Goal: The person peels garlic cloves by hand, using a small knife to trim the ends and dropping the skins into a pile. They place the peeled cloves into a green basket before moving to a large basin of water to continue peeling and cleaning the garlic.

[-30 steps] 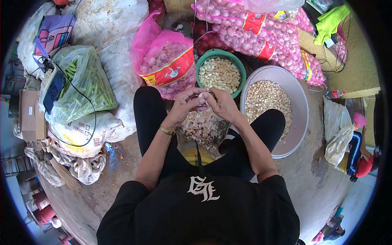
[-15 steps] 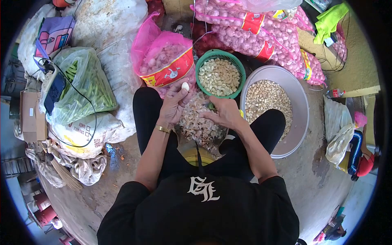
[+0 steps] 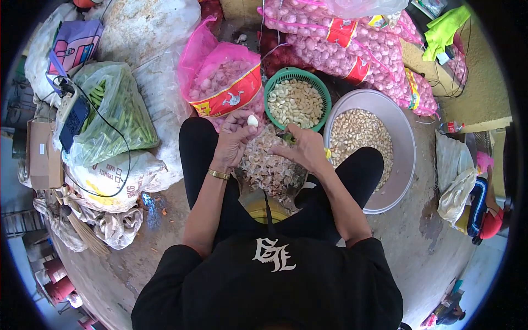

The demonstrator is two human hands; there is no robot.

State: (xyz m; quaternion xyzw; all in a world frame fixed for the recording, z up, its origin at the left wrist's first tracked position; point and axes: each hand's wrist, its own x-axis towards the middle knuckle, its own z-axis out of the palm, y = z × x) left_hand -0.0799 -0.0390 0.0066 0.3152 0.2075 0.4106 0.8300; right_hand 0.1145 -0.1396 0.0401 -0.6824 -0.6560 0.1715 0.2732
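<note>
A white peeled garlic clove (image 3: 252,120) is pinched between the thumb and fingers of my left hand (image 3: 235,144). My right hand (image 3: 306,147) is closed just to the right, its thumb pointing toward the left hand; a small green bit shows by its fingers, but I cannot tell what it grips. Below and between both hands lies a heap of dry garlic skins (image 3: 269,168) between my knees. Just beyond the right hand, a green basket (image 3: 327,104) holds peeled cloves (image 3: 295,103).
To the right, a wide pale basin (image 3: 404,154) holds many unpeeled cloves (image 3: 360,135). An open pink net bag of garlic (image 3: 223,77) stands ahead on the left, with stacked garlic sacks (image 3: 363,47) at the back. Left lies a plastic bag of green pods (image 3: 118,118).
My left hand has tilted slightly, with the clove shifting a little right and down. My right hand's fingers have risen slightly and its thumb has shifted right.
</note>
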